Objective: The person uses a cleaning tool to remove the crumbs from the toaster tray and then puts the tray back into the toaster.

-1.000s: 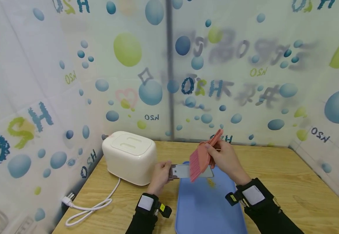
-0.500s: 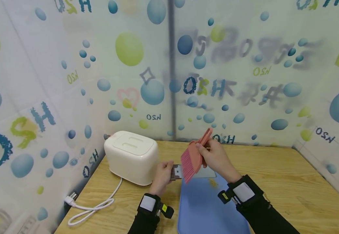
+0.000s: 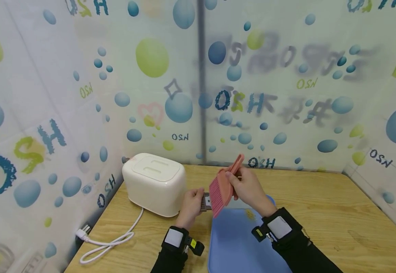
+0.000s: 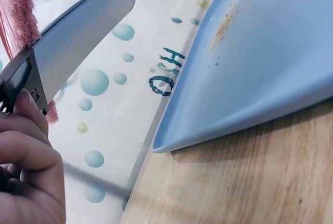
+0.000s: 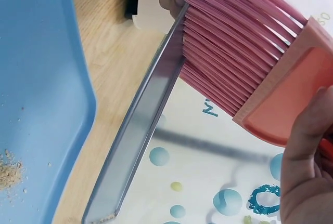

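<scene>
My left hand (image 3: 191, 203) grips the dark grey end of a long, shallow metal crumb tray (image 5: 138, 125), held level above the far part of a blue plastic tray (image 3: 240, 242). My right hand (image 3: 250, 189) holds a pink brush (image 5: 234, 42) by its handle, thumb on the orange-pink head. Its bristles (image 3: 216, 195) press into the crumb tray near the grey end, close to my left fingers. A few crumbs show at the crumb tray's far end in the right wrist view. On the blue tray lies a small heap of brown crumbs (image 4: 225, 28) with scattered specks.
A cream toaster (image 3: 153, 185) stands left of the blue tray, right beside my left hand. Its white cord (image 3: 116, 240) lies coiled on the wooden table (image 3: 348, 223), the plug near the left wall. A bubble-patterned sheet (image 3: 269, 87) surrounds the table's back and sides.
The brush in my right hand has moved left along the crumb tray toward my left fingers. My left hand keeps holding the crumb tray in nearly the same place.
</scene>
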Demonstrator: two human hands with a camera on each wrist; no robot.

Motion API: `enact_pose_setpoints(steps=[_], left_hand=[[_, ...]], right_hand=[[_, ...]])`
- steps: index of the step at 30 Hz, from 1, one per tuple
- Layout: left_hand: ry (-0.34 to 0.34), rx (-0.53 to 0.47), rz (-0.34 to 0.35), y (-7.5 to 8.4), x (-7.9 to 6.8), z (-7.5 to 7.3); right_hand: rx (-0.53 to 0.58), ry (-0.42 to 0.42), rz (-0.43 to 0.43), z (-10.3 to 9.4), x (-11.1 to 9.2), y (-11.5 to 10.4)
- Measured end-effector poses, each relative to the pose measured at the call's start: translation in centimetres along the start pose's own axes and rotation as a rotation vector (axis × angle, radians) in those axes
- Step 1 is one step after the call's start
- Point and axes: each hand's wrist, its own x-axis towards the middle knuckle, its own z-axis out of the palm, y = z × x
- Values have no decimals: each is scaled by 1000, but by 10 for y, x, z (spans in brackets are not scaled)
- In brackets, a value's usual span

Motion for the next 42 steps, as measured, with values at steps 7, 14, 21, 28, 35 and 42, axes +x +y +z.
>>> enact_pose_setpoints(steps=[7, 14, 21, 28, 35, 42], left_hand=[[-14, -2, -29, 0, 0, 0], [-4, -9, -24, 1, -3, 0], [-7, -26, -42, 0, -1, -1], [-1, -25, -58, 1, 1, -2], [-6, -26, -51, 3, -1, -2], [-12, -31, -43, 2, -1, -2]], right_hand=[[-12, 3, 0, -1, -2, 3], [-24, 5, 19, -3, -4, 4], [-22, 14, 29, -5, -7, 7], [-33, 16, 35, -8, -8, 8], [-43, 11, 37, -10, -9, 10], [-45, 15, 51, -13, -11, 11]])
